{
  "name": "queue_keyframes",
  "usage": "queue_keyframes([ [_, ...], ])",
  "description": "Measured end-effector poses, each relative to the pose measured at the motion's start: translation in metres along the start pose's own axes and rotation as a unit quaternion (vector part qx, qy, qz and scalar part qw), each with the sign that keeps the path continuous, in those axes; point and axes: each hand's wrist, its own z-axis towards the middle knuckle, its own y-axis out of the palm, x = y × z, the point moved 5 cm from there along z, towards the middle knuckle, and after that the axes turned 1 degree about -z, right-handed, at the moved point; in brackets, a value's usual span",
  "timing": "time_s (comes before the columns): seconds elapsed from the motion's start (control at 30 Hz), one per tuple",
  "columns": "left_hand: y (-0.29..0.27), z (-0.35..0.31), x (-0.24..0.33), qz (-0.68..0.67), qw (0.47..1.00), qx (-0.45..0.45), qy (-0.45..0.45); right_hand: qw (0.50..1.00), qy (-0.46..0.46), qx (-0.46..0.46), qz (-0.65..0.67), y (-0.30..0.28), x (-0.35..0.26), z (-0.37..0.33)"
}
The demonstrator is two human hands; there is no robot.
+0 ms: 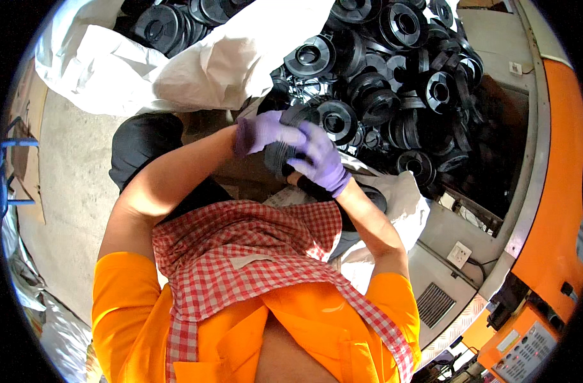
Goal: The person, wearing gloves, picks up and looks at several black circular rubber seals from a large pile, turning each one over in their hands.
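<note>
Both my hands wear purple gloves and meet in front of my knees at the near edge of a heap of black plastic spools. A black ridged plastic spool sits between them, its rim showing above and below my fingers. My left hand is closed on it from the left. My right hand curls its fingers over it from the right, touching the left fingertips. The gloves hide the spool's middle. Another black spool lies in the heap just past my right hand.
A white woven sack spreads at the far left, with more black spools behind it. An orange machine and a grey panel with a socket stand on the right. A blue metal frame is at the left edge.
</note>
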Motion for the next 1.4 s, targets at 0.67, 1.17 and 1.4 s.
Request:
queue_keyframes([
  [0.67, 0.004, 0.005, 0.007, 0.266, 0.953, 0.136, 0.043, 0.873, 0.356, 0.101, 0.319, 0.024, 0.044, -0.012],
  [1.17, 0.002, 0.004, -0.001, 0.291, 0.939, 0.173, -0.052, 0.611, 0.499, 0.081, 0.609, 0.05, 0.051, -0.02],
  [1.4, 0.0, 0.004, 0.008, 0.108, 0.979, 0.165, 0.054, 0.911, 0.283, 0.112, 0.277, 0.04, 0.057, -0.017],
])
